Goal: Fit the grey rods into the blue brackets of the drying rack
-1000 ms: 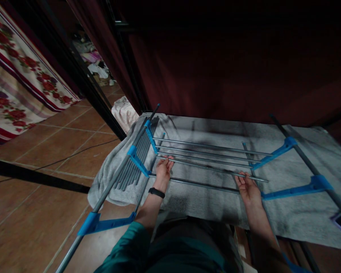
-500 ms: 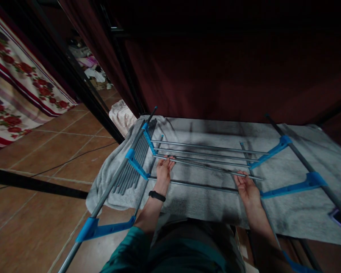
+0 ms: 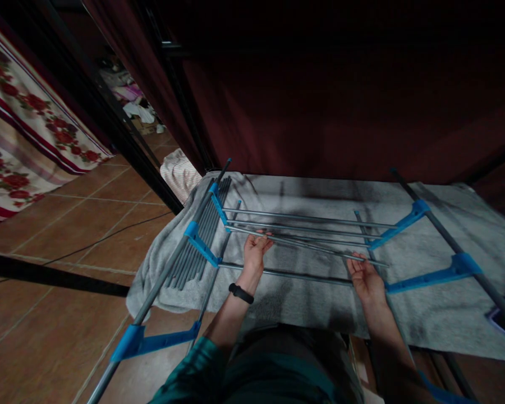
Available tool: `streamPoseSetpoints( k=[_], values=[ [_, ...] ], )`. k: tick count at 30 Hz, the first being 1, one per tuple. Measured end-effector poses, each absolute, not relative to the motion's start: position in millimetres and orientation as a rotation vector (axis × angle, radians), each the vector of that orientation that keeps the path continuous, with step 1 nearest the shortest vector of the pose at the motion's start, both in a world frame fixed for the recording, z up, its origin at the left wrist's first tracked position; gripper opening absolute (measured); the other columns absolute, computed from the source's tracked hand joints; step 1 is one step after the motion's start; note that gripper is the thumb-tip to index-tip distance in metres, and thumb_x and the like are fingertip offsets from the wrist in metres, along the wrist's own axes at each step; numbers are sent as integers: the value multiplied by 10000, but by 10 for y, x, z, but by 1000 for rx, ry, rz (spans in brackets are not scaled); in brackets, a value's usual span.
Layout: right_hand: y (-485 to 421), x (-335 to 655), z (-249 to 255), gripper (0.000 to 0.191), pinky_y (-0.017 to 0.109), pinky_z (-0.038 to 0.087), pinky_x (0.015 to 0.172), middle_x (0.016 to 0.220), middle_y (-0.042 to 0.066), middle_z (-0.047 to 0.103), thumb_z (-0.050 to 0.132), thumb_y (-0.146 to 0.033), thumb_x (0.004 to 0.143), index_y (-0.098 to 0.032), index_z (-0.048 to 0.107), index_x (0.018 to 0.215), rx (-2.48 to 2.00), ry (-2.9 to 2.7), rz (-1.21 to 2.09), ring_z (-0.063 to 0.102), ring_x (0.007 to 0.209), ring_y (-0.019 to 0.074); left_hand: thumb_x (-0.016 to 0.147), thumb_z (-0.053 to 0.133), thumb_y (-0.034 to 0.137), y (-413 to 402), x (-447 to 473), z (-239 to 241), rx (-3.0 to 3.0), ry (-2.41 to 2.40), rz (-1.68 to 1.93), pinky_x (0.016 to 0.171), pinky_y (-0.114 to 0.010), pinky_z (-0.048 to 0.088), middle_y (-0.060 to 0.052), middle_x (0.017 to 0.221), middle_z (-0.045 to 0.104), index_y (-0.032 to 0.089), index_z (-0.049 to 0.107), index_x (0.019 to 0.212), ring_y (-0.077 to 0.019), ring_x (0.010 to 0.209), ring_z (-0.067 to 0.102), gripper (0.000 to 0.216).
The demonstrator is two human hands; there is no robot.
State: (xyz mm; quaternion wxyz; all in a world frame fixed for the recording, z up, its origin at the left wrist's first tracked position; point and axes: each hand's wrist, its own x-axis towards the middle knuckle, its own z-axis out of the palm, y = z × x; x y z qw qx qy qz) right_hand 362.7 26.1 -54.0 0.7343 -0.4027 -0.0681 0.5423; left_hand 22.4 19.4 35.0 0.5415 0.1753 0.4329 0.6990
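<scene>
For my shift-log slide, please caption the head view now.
Left hand and right hand on a slanting metal rod, between blue brackets, above grey cloth.

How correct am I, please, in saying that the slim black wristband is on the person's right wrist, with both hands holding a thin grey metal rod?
Not quite: the head view shows the slim black wristband on the wrist of the left hand, not the right hand. Both do hold the thin grey metal rod.
</scene>
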Motion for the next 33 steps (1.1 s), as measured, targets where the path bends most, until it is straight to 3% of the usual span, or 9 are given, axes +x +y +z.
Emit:
streamPoseSetpoints(
  k=[10, 17, 22, 28, 33],
  values=[
    [243, 3612, -529, 87, 290, 632, 918, 972, 21, 750, 682, -156, 848, -197, 704, 922, -887, -192, 1218, 746, 900, 122, 736, 866, 242, 199, 336, 423, 471, 1000, 1609, 823, -324, 581, -59, 958, 776, 182, 634, 977, -150, 795, 718, 340],
    [300, 3623, -534, 77, 329, 620, 947, 926, 35, 758, 621, -144, 886, -187, 684, 897, -918, -106, 1237, 753, 874, 128, 748, 854, 219, 228, 299, 580, 508, 1013, 1662, 779, -308, 564, -56, 902, 766, 177, 644, 965, -163, 787, 716, 305],
    [330, 3614, -564, 102, 406, 599, 990, 907, 26, 766, 685, -115, 818, -194, 633, 857, -917, -111, 1194, 757, 856, 145, 751, 851, 237, 273, 202, 699, 580, 1026, 1728, 756, -280, 557, -44, 885, 763, 191, 660, 983, -152, 779, 713, 304],
    [336, 3567, -542, 202, 357, 615, 940, 873, 23, 768, 715, -78, 739, -206, 581, 820, -920, -88, 1152, 760, 853, 151, 685, 893, 315, 310, 181, 701, 665, 1050, 1745, 706, -243, 554, -29, 873, 767, 206, 654, 974, -132, 744, 702, 390],
    [305, 3503, -461, 304, 392, 630, 913, 860, -25, 761, 757, -78, 724, -236, 547, 877, -850, -146, 1134, 763, 855, 154, 670, 903, 335, 328, 178, 669, 665, 1080, 1752, 684, -230, 548, -10, 848, 747, 210, 643, 970, -121, 726, 694, 416]
  ],
)
